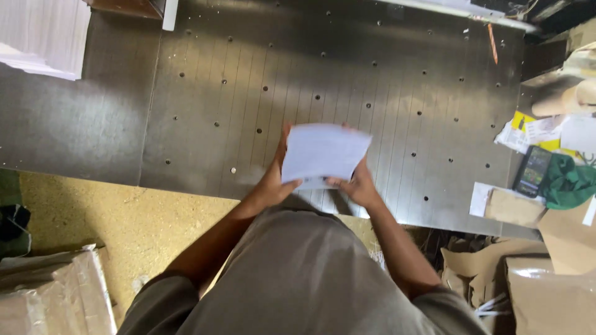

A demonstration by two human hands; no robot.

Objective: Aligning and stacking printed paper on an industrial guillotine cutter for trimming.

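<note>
I have both hands clamped on a stack of white paper [323,154]: my left hand [273,181] grips its left edge with the thumb lying across the lower left corner, and my right hand [357,183] pinches the lower right edge, thumb on top and fingers hidden behind the sheets. The stack's long axis runs left to right across my view, tilted a little so the right end sits higher, and its broad face is turned up toward me. It looks plain white with a faint bluish cast, slightly blurred, the sheets fanned a touch at the bottom edge where a grey sliver shows. The paper sits between my two hands and just above them, held over the near part of the metal table [385,80], in front of my grey shirt [298,273].

Below left I see a yellowish floor [112,217] and a plastic-wrapped bundle [53,294]. To my right lie brown cardboard pieces [515,208], a green cloth [568,181], a dark handset [532,170] and some yellow and white slips [528,127]. The table itself is dark, grooved and dotted with small holes. Far left, at the top corner, stands a tall pile of white sheets [40,34].
</note>
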